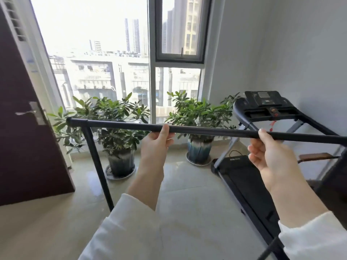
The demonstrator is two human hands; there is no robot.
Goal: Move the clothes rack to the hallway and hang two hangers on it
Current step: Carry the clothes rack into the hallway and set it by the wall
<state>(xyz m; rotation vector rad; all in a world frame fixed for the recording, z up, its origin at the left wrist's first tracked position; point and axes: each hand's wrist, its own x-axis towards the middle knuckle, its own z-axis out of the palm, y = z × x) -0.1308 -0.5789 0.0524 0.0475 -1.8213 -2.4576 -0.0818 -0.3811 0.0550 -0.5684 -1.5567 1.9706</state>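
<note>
Window behind, hands [155, 141] apparently gripping rack [206, 131]

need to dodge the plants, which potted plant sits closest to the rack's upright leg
The left potted plant in the dark pot, right behind the rack's upright leg; the blue-glazed one stands further right.

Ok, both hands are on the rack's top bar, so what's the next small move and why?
Probably lift slightly and draw the rack back from the window. The left hand and right hand grip its bar, no hangers are on it, and potted plants and a treadmill crowd the far side.
</note>
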